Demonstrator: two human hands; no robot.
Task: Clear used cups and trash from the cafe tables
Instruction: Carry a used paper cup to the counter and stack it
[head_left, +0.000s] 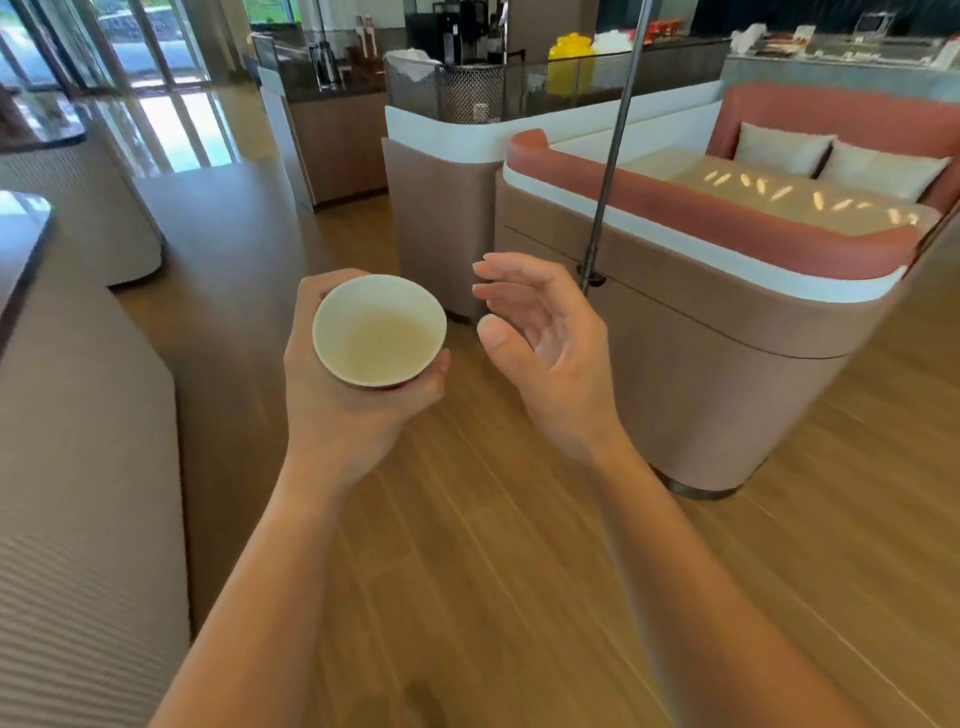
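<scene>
1 paper cup (379, 332) sat mouth up in the left hand (353, 395), whose fingers curled round its base, above the floor left of the pink sofa (727, 234). The right hand (550, 353) hung between cup and sofa, fingers loosely spread, grasping nothing. 2 cushions (779, 148) leaned at the sofa's back. 1 metal pole (613, 156) rose before the sofa.

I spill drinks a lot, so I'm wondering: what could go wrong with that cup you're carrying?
The cup has no lid and seems to hold some pale liquid; a tilt could spill it on the wooden floor.
Only the left hand holds it, so it might slip; the right hand is free to help.
The thin metal pole ahead is easy to bump.
</scene>
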